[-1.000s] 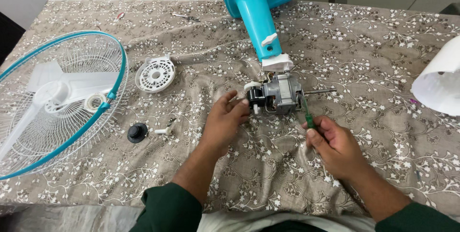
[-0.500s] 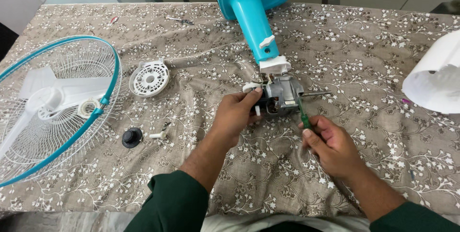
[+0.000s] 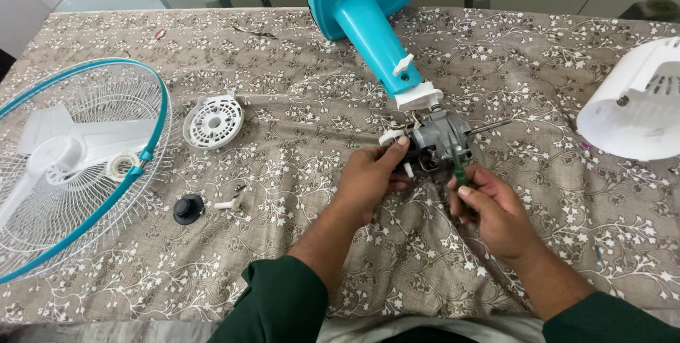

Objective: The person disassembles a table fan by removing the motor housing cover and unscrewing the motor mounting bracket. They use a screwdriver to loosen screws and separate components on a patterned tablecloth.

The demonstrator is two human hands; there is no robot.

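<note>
Fan stripped: grille (image 3: pixel 152 113), rear housing (image 3: pixel 634 102) off. Left hand (image 3: pixel 368 176) grips bare motor (image 3: pixel 439 141); right hand (image 3: pixel 489 208) pinches green screwdriver (image 3: pixel 460 166). Motor not yet freed.

Cloth-covered table (image 3: pixel 496 52) with fan guard (image 3: pixel 78 166), white housing (image 3: pixel 630 102), black knob (image 3: pixel 188 209).

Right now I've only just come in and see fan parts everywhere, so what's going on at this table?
A person is working on a taken-apart fan on a cloth-covered table. The left hand grips the bare motor at the end of the teal stand. The right hand holds a green screwdriver with its tip at the motor. To the left lie the grille with the blade in it, a round white cover and a black knob. A white housing sits at the right.
</note>
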